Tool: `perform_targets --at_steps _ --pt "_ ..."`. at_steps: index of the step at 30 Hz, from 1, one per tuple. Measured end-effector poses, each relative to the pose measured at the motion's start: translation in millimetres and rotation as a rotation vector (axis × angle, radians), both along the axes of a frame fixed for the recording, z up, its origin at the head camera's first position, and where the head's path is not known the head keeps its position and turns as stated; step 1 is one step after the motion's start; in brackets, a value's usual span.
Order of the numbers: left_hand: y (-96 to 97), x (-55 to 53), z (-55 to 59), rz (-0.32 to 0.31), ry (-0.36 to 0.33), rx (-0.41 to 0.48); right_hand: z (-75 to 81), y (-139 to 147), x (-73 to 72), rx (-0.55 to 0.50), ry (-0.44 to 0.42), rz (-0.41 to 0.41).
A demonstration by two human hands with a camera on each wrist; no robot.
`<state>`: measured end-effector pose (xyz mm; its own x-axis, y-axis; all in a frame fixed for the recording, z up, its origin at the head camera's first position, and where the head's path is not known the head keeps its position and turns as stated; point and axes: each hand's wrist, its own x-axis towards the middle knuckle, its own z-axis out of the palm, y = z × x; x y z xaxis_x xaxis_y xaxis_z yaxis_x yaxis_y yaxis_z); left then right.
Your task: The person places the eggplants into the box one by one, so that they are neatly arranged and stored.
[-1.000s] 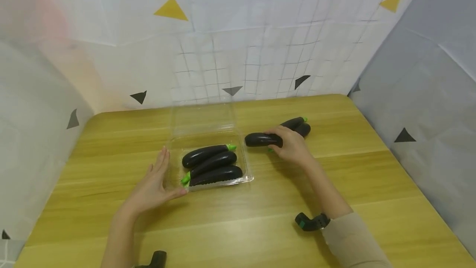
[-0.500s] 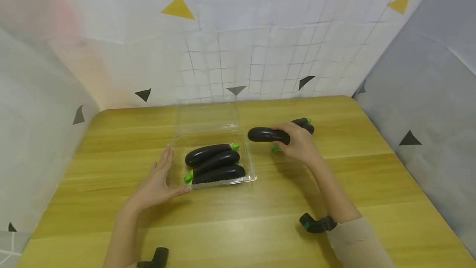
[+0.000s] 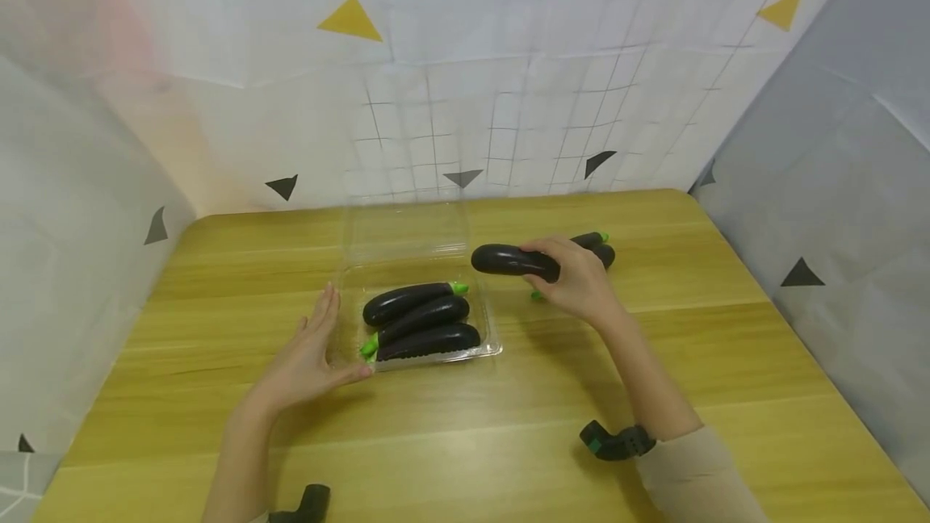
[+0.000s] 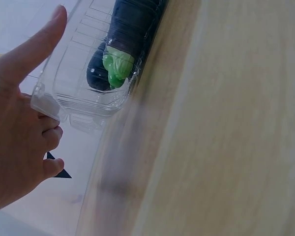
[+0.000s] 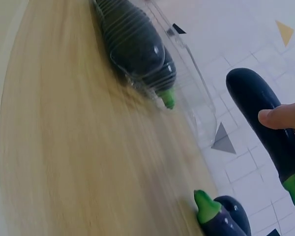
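Note:
A clear plastic clamshell container [image 3: 494, 347] lies on the table with its lid tipped back. Inside are three dark eggplants, among them a front eggplant [image 3: 430, 340], their green stems pointing different ways. My left hand [image 3: 301, 370] rests at the container's left side, fingers spread along the wall and thumb at the front corner. My right hand [image 3: 577, 281] pinches another eggplant [image 3: 501, 259] between thumb and fingers, raised to the right of the container. In the right wrist view this eggplant [image 5: 255, 105] hangs clear of the table, green stem lower right.
Behind the right hand lie more eggplants [image 3: 605, 255], partly hidden by it. The wooden table [image 3: 465, 442] ends at a white sheeted back wall [image 3: 530, 87]. A grey side wall [image 3: 865, 208] stands at the right. Black wrist mounts [image 3: 617, 441] show on the forearms.
My right hand has lifted the eggplant off the table and shifted it slightly left toward the container. My left hand stays at the container's side. The head view has shifted a little.

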<state>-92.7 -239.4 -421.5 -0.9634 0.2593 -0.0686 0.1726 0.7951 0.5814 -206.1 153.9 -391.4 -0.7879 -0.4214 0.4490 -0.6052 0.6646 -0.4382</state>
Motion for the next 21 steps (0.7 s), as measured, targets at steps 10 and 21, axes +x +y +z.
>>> perform_targets --at_steps 10,21 --pt "0.0 0.6 -0.1 -0.007 0.007 0.028 9.5 -18 2.5 -0.039 0.052 0.069" --pt "0.6 -0.4 0.2 0.004 -0.016 0.011 11.9 -46 1.1 -0.064 0.1 0.177"
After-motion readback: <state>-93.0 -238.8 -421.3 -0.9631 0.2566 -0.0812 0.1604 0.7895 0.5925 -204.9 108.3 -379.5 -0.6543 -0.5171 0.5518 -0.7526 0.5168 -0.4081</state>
